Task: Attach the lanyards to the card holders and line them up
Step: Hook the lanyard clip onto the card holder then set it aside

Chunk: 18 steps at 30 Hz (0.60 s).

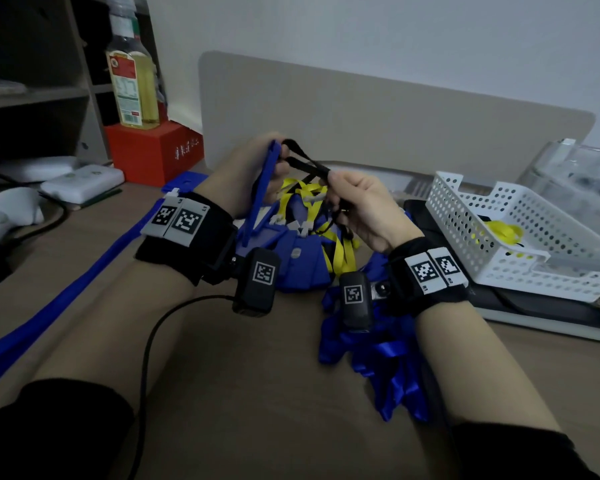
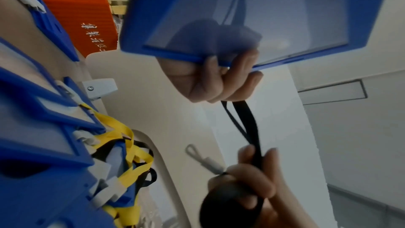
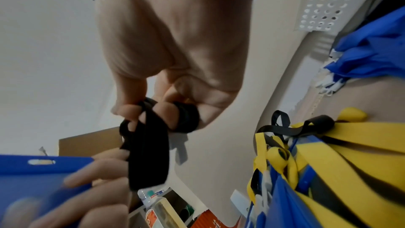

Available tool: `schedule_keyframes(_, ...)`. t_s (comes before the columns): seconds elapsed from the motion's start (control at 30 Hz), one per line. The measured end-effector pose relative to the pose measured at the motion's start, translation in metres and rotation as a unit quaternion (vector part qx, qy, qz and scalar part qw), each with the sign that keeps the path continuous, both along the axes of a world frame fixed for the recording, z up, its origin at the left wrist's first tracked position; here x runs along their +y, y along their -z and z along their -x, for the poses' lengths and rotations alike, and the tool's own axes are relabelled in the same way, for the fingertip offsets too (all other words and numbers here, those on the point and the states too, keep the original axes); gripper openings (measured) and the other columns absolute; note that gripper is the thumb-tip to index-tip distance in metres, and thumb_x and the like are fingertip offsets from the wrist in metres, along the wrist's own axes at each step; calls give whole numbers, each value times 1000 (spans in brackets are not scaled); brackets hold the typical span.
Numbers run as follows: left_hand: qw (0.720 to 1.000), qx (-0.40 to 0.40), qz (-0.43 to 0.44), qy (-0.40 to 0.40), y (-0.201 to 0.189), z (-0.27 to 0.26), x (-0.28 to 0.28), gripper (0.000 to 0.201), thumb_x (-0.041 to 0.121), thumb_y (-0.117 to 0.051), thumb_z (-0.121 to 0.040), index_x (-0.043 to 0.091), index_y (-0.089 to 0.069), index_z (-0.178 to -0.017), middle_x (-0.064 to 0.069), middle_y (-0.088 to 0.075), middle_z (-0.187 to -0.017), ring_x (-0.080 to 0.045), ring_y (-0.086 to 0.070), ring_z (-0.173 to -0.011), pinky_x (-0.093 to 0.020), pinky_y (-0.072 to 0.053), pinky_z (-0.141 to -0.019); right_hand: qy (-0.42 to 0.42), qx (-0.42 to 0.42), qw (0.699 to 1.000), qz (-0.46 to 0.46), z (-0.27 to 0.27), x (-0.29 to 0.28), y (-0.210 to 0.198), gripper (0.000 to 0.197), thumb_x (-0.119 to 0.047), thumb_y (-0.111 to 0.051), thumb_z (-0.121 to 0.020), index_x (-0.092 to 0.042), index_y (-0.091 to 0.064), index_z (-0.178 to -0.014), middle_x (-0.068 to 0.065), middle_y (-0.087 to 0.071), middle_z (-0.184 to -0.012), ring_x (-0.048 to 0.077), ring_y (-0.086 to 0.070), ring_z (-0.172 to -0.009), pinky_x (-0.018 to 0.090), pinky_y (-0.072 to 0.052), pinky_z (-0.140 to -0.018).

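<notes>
My left hand (image 1: 257,161) holds a blue card holder (image 1: 260,192) upright by its top edge above the desk; its clear window (image 2: 252,15) faces the left wrist camera. A black lanyard (image 1: 305,164) runs from the left hand's fingers (image 2: 210,82) across to my right hand (image 1: 357,202), which pinches the strap (image 3: 149,150) with more of it wound round a finger. The lanyard's metal clip (image 2: 203,160) sticks out beside the right hand. Below both hands lies a heap of blue card holders (image 1: 291,258) with yellow lanyards (image 1: 336,251) attached.
A white perforated basket (image 1: 492,237) with yellow lanyards sits at the right. A bundle of blue ribbon lanyards (image 1: 378,355) lies under my right wrist, and a blue strap (image 1: 49,306) runs along the left. An orange box (image 1: 153,150) with an oil bottle (image 1: 132,67) stands back left.
</notes>
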<state>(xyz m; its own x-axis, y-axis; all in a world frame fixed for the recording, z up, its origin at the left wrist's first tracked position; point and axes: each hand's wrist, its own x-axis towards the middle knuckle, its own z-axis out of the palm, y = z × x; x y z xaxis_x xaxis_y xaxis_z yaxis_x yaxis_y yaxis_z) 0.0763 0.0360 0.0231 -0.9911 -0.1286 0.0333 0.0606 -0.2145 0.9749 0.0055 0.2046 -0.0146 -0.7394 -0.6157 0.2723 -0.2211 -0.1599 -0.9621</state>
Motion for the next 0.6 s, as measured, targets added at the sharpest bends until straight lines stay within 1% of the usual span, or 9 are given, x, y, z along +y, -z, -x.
schedule_keyframes(0.1, 998, -47, 33, -17, 7, 8, 6, 33, 33, -39, -98, 21, -42, -68, 8, -36, -44, -7, -25, -26, -11, -20, -30, 2, -9, 1000, 29, 4, 5, -6, 29, -23, -46, -100, -13, -50, -73, -7, -47, -54, 7, -43, -51, 19, -36, -47)
schedule_keyframes(0.17, 995, -72, 69, -18, 10, 15, 12, 32, 35, -40, -98, 20, -42, -70, 9, -39, -42, -8, -28, -25, -9, -21, -31, 32, -17, 998, 46, 6, 9, -15, 39, -28, -46, -100, -17, -48, -63, -6, -44, -52, 10, -41, -52, 25, -34, -55)
schedule_keyframes(0.2, 993, -80, 87, -15, 10, 17, 17, 32, 34, -40, -98, 19, -42, -70, 8, -41, -40, -8, -30, -24, -8, -22, -32, 54, -27, 996, 58, 6, 12, -20, 42, -27, -46, -101, -18, -49, -60, -6, -44, -50, 10, -41, -49, 25, -34, -55)
schedule_keyframes(0.33, 990, -78, 121, -13, 4, 20, 41, 28, 33, -43, -100, 15, -48, -79, 5, -46, -34, -8, -39, -22, -6, -28, -32, 163, -63, 980, 97, 14, 28, -40, 36, -21, -47, -100, -16, -48, -65, -8, -40, -41, 7, -38, -35, 17, -33, -42)
schedule_keyframes(0.4, 988, -63, 143, -9, 3, 26, 51, 34, 41, -42, -101, 13, -50, -82, 3, -50, -37, -9, -44, -26, -8, -33, -34, 227, -61, 969, 79, 25, 42, -47, 34, -21, -47, -100, -15, -48, -67, -8, -35, -40, 8, -36, -32, 14, -33, -40)
schedule_keyframes(0.47, 984, -59, 170, -7, 4, 34, 62, 47, 55, -44, -95, 12, -55, -79, -3, -57, -52, -15, -55, -41, -16, -45, -46, 295, -44, 953, 54, 38, 60, -54, 32, -22, -47, -99, -13, -50, -69, -7, -36, -39, 9, -37, -32, 17, -33, -41)
schedule_keyframes(0.5, 982, -57, 179, -1, 6, 39, 67, 51, 59, -44, -93, 12, -56, -76, -6, -58, -58, -18, -56, -48, -21, -48, -54, 330, -33, 942, 47, 45, 71, -57, 31, -22, -46, -99, -13, -51, -70, -5, -38, -42, 10, -38, -34, 19, -33, -42)
schedule_keyframes(0.53, 982, -53, 179, 6, 8, 42, 73, 52, 59, -44, -93, 13, -54, -71, -6, -56, -58, -19, -55, -49, -24, -47, -56, 368, -24, 929, 34, 51, 81, -61, 31, -22, -45, -99, -13, -51, -70, -3, -40, -47, 11, -40, -38, 20, -32, -44)
schedule_keyframes(0.6, 984, -40, 170, 28, 12, 48, 83, 50, 52, -43, -96, 14, -46, -64, -2, -50, -47, -14, -49, -39, -18, -41, -44, 431, -2, 902, 14, 63, 105, -68, 30, -22, -41, -100, -16, -48, -71, 0, -40, -59, 12, -40, -46, 19, -30, -44)
